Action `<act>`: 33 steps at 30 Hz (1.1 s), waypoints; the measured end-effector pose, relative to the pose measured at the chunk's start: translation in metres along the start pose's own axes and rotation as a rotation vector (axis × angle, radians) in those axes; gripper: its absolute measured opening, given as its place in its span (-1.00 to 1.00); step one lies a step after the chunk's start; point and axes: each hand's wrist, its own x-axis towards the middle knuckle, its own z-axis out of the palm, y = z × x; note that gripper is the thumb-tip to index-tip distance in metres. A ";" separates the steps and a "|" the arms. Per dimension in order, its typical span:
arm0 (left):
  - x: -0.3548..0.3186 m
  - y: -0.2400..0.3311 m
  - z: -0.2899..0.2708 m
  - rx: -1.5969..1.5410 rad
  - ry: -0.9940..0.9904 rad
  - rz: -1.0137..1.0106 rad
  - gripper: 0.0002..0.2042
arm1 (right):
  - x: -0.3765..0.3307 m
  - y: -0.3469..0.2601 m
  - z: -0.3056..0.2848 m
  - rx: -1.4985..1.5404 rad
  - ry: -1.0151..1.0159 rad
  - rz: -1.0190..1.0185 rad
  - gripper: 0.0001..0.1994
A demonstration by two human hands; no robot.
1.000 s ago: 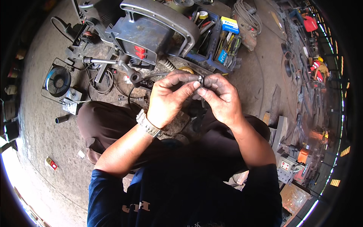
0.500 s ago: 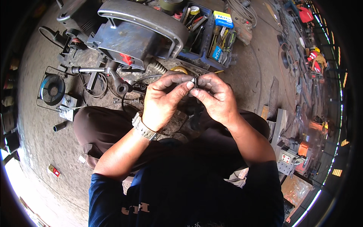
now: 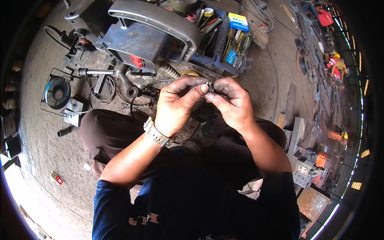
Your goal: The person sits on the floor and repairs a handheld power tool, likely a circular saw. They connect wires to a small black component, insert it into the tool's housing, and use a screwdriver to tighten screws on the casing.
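Note:
Between my fingertips is a small dark metal part (image 3: 210, 86), ring-like at its edge; the fingers cover most of it. My left hand (image 3: 178, 105) pinches it from the left with thumb and forefinger, a metal-band watch (image 3: 157, 133) on its wrist. From the right, my right hand (image 3: 233, 103) is closed on the same part with thumb and curled fingers. Both hands are raised over my bent legs. Beyond them stands a grey metal machine (image 3: 134, 42) with a curved handle-like guard (image 3: 160, 18) and a red switch (image 3: 137, 61).
A blue tool tray (image 3: 218, 60) with screwdrivers and small boxes sits at the far side. Left lie a metal rod with an eye end (image 3: 132, 91), a round caged fan (image 3: 57, 93) and a short pipe (image 3: 64, 131). A socket box (image 3: 302, 170) stands at right.
Both hands have shifted slightly right in view, still together on the small part. A little more of its ring-like edge shows now. The surroundings have shifted slightly as well.

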 end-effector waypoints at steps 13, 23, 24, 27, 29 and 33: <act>0.000 -0.004 -0.002 0.135 -0.030 0.055 -0.81 | 0.009 -0.003 -0.007 -0.402 0.118 -0.270 -0.79; 0.000 -0.005 0.000 0.157 -0.053 0.081 -0.81 | 0.011 -0.003 -0.009 -0.481 0.134 -0.351 -0.80; 0.000 -0.005 0.000 0.155 -0.055 0.081 -0.82 | 0.011 -0.003 -0.009 -0.486 0.133 -0.347 -0.80; 0.000 -0.006 0.000 0.148 -0.060 0.085 -0.82 | 0.010 -0.002 -0.009 -0.493 0.130 -0.325 -0.80; 0.000 -0.007 0.001 0.148 -0.057 0.087 -0.83 | 0.009 -0.002 -0.008 -0.494 0.126 -0.319 -0.80; 0.001 -0.007 0.002 0.147 -0.047 0.096 -0.85 | 0.008 -0.006 -0.007 -0.495 0.115 -0.304 -0.80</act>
